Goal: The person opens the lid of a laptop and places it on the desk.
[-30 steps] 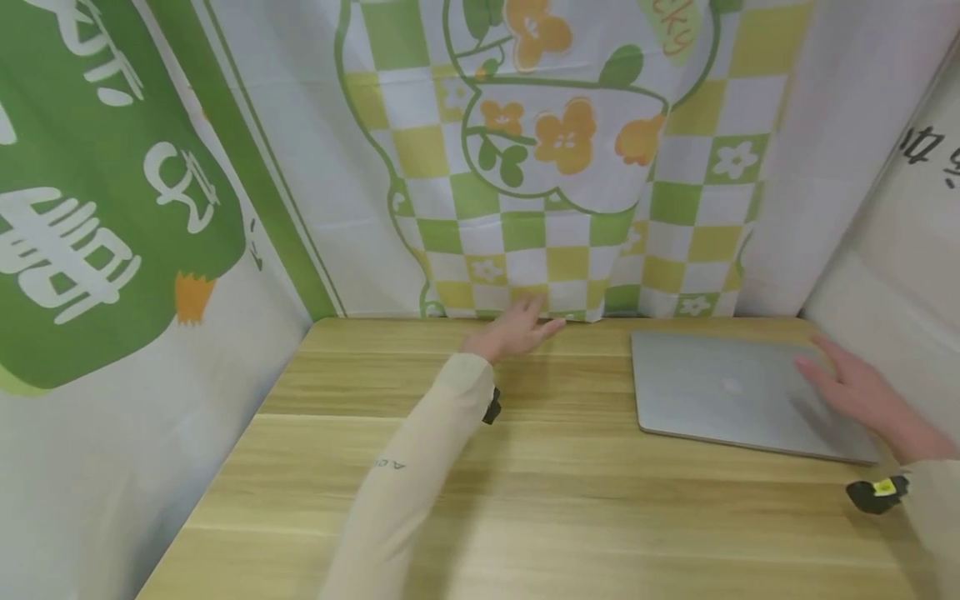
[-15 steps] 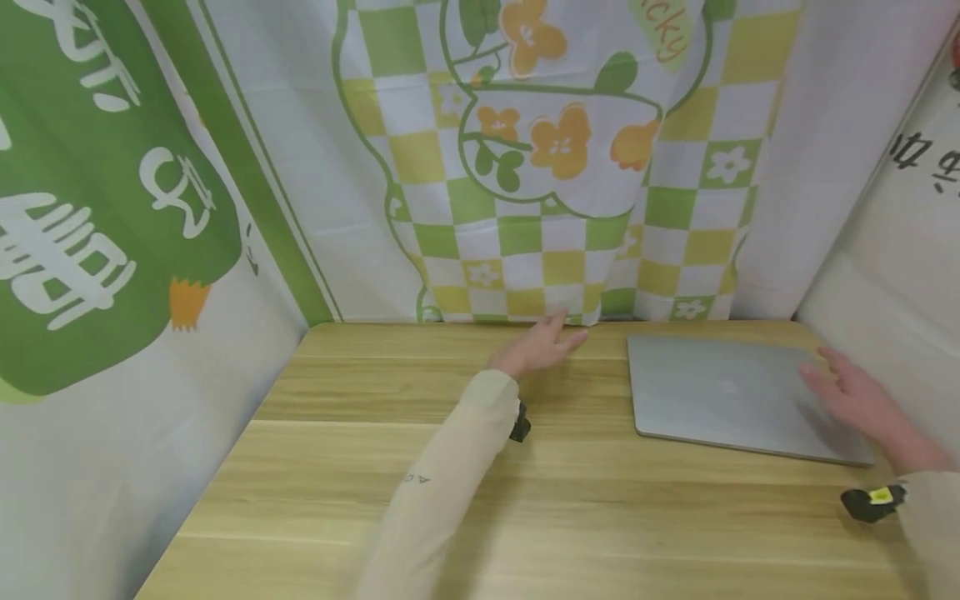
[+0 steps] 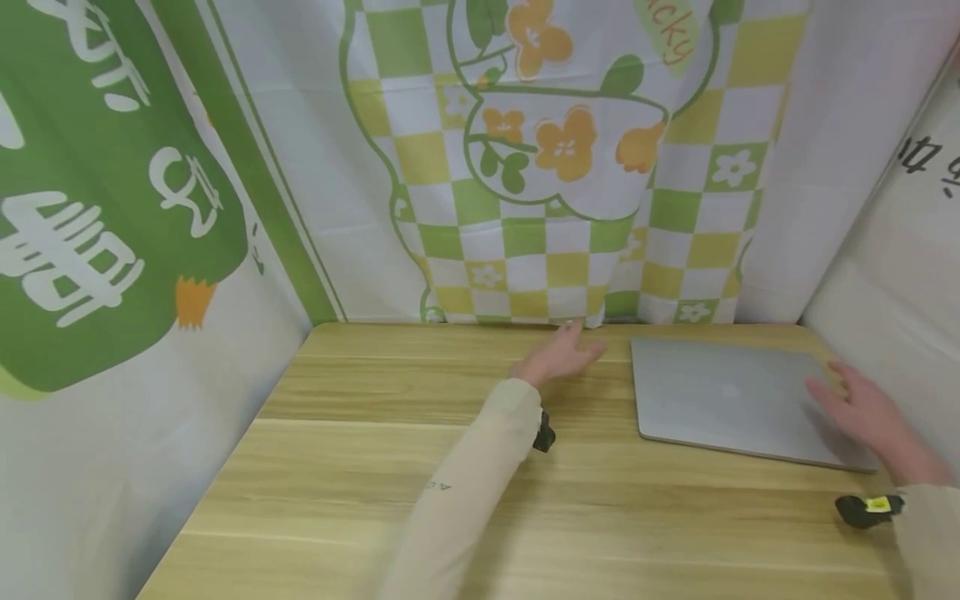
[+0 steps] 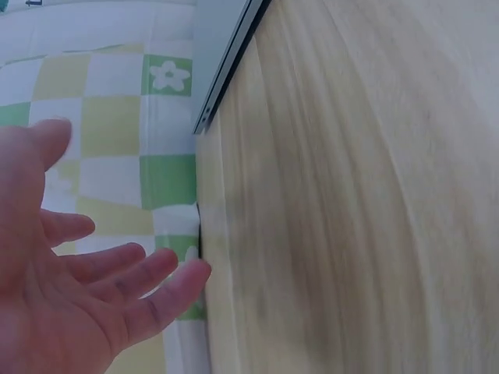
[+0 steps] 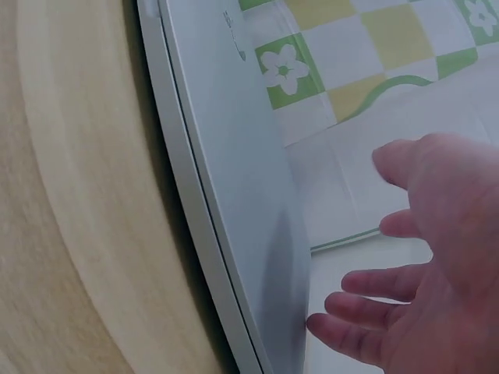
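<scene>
A closed silver laptop (image 3: 712,400) lies flat on the wooden table at the right, its lid up with a faint logo. My right hand (image 3: 862,408) is over the laptop's right end, fingers spread and relaxed, holding nothing. In the right wrist view the right hand (image 5: 437,265) has its little finger close by the lid's far edge. My left hand (image 3: 561,354) reaches out near the table's back edge, left of the laptop and apart from it. The left wrist view shows the left hand (image 4: 93,288) with loose, empty fingers, while the laptop's corner (image 4: 204,117) appears beyond it.
The wooden table (image 3: 360,467) meets a printed cloth curtain (image 3: 525,233) at its back edge. A green-and-white cloth (image 3: 112,208) hangs on the left, and a white cloth wall (image 3: 900,275) rises close on the right. Each wrist wears a small black camera (image 3: 868,510).
My left hand has moved to the right and slightly toward me, closer to the laptop. The right hand has shifted slightly down over the laptop's right end. The laptop stays in place.
</scene>
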### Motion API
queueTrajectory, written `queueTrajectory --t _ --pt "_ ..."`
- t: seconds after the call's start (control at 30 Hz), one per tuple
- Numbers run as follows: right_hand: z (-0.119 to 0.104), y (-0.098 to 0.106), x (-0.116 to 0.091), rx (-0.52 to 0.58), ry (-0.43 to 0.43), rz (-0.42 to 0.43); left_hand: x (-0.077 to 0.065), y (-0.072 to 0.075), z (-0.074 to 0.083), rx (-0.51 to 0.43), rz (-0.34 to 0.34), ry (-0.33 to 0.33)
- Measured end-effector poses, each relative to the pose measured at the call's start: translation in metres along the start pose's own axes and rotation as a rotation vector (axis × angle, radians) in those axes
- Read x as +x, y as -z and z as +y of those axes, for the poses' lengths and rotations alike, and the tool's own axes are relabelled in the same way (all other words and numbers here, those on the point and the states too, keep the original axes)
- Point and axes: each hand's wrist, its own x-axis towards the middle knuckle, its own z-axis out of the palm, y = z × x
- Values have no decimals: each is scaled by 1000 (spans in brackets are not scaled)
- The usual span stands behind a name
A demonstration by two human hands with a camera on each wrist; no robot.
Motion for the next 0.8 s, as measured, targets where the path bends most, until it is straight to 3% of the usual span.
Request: queueTrajectory --t 0.13,0.37,0.57,0.8 --pt "1 -2 -2 -8 -60 11 2 -8 3 9 14 15" --pt "8 -4 -4 -42 -61 5 7 -20 12 -3 43 54" --pt "8 -5 -3 -60 -85 -21 6 -28 26 -45 32 45" --pt "10 -9 -3 -61 -124 -15 5 -34 28 -31 64 77"
